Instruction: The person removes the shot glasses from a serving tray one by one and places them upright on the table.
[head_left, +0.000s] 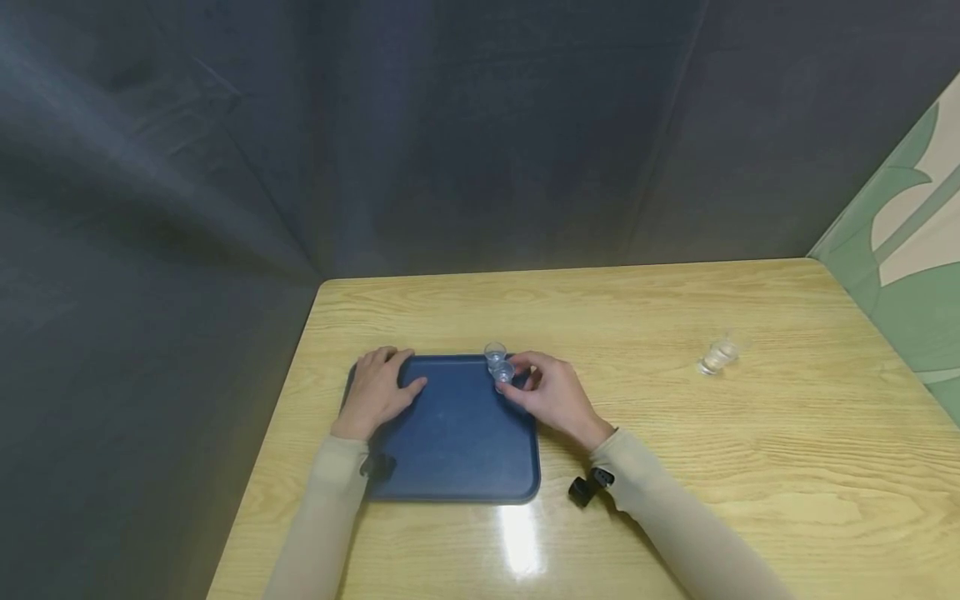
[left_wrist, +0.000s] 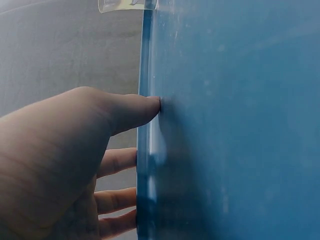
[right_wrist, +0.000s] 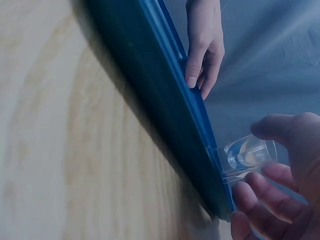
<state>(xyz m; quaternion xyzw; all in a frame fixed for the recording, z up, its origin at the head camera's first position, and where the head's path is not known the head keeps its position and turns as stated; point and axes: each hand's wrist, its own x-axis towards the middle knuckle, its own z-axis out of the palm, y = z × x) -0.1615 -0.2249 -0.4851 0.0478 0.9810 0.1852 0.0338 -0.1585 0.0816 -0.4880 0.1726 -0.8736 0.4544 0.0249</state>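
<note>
I had the right hand (head_left: 551,396) pinching a small clear cup (head_left: 503,372) at the blue tray's (head_left: 457,442) far edge, beside a second cup (head_left: 494,353) just beyond the fingertips. The cup stood upright, mouth up, long axis vertical. The left hand (head_left: 377,390) pressed flat on the tray's corner. I judged placing was in hand; next called for a gentle release.

Left hand (head_left: 377,390) flat, fingers (left_wrist: 131,111) straight; right hand (head_left: 550,395) forward, fingers (right_wrist: 272,192) curled in a pinch.
</note>
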